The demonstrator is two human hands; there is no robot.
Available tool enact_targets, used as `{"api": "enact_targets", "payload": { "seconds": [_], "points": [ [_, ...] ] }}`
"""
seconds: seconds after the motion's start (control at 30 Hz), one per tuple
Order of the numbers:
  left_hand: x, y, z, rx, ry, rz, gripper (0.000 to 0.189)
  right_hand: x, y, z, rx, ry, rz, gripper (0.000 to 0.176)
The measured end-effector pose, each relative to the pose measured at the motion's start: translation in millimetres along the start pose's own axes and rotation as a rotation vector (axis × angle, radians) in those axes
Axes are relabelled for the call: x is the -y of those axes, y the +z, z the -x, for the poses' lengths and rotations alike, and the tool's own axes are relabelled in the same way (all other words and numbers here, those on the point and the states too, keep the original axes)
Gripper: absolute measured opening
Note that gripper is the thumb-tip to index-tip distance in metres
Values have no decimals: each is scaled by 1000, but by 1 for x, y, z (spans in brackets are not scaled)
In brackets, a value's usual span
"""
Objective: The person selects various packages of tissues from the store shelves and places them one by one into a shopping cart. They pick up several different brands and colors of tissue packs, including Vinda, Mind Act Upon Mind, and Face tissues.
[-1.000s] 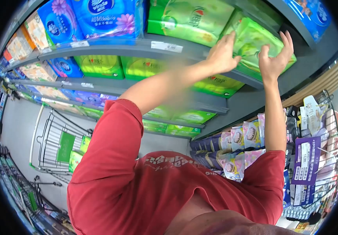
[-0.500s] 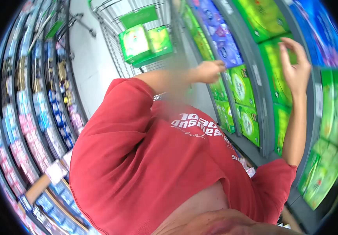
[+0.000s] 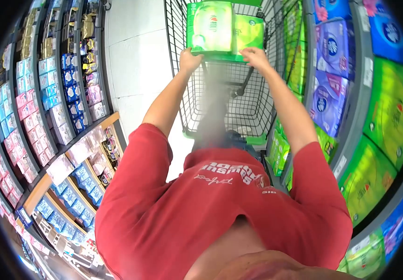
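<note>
Two green packs stand side by side in the wire cart at the top middle: a taller left pack [image 3: 213, 28] and a lower right pack [image 3: 249, 35]. My left hand [image 3: 190, 60] is closed at the near left corner of the taller pack. Across from it, my right hand [image 3: 253, 57] has its fingers curled on the near edge of the lower pack. Both arms reach forward from red sleeves. Below the hands, a grey blur partly hides the cart basket [image 3: 250, 100].
Shelves [image 3: 367, 56] on the right carry purple, blue and green packs. On the left, curved shelves [image 3: 61, 60] hold rows of small pink, blue and gold packs. Pale floor [image 3: 133, 60] shows between the left shelves and the cart.
The view has turned toward the right-hand shelves' left, centring the cart. My right hand has moved from beside the shelf to the packs; my left hand has reached them too.
</note>
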State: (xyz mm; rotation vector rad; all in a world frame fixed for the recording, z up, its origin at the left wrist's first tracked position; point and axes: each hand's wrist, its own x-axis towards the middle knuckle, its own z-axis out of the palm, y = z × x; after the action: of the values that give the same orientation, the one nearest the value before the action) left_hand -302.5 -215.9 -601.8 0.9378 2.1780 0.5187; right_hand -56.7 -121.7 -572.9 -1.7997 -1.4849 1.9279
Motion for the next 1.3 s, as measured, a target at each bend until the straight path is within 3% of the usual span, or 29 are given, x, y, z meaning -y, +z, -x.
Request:
{"api": "enact_targets", "payload": {
  "seconds": [0.03,0.07,0.13,0.17,0.3,0.53,0.6,0.67,0.83,0.9,0.93,0.97,1.0,1.07,1.1,1.13,1.2,1.3],
  "points": [
    [0,-3,-6,-60,-8,77,64,-6,16,-20,-5,83,-15,62],
    [-1,-3,-10,-57,-19,71,64,-14,31,-37,4,92,-17,62],
    [-18,-5,-9,44,-78,260,64,-18,58,-57,-68,170,-85,75],
    [-6,11,-21,-28,-51,209,65,-14,61,-58,-31,120,-93,85],
    [-16,24,-20,-118,-106,146,70,-14,77,-88,52,137,-245,86],
    [-6,34,-10,-179,60,-36,67,-4,74,-89,101,239,-380,93],
    [-6,29,-10,-197,82,-81,63,-10,84,-93,13,262,-421,94],
    [-4,22,-12,-108,5,-9,54,-11,85,-92,26,258,-414,94],
    [3,18,-11,-90,9,-7,54,-9,92,-81,-48,174,-411,88],
    [-2,6,-5,-66,24,-3,56,-5,90,-71,67,145,-507,91],
    [-11,-8,1,53,55,-22,55,-2,91,-65,62,136,-507,91],
    [-18,-20,6,169,90,-43,55,2,92,-59,-9,141,-488,91],
    [-22,-29,10,165,107,-40,55,10,92,-50,-83,144,-470,91],
    [-26,-39,16,420,-104,173,54,28,80,-33,-178,127,-374,92],
    [-6,-32,13,463,-94,223,58,33,71,-28,-243,44,-156,94],
    [-4,-33,14,473,-71,229,58,38,62,-21,-306,-34,65,96],
    [-8,-41,18,383,79,77,64,74,34,13,-353,2,138,99],
    [-33,-52,-4,216,153,273,77,109,-9,53,-341,-31,347,93]
  ]
}}
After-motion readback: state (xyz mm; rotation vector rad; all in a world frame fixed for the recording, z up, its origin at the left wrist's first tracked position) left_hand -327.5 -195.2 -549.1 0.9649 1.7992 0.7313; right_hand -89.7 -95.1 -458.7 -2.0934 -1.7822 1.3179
